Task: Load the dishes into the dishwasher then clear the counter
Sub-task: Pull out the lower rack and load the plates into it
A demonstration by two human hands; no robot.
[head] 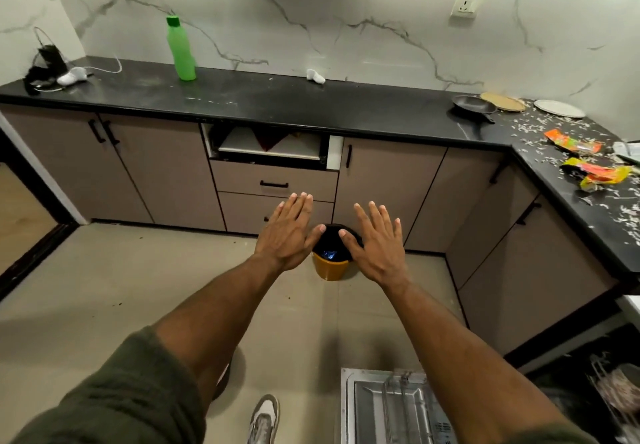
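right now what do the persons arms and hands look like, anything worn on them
The left hand and right hand are bare, with no gloves, rings, watch or bands, and the forearms are uncovered. The left sleeve, of dark olive-green fuzzy fabric, ends near the elbow. A sliver of the matching right sleeve shows at the bottom edge.

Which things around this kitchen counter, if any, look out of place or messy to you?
Pale scraps are strewn over the right-hand stretch of the black counter, with two crumpled orange wrappers lying among them. Under the counter's middle, the top drawer slot seems to lack a front panel, so its inside is exposed.
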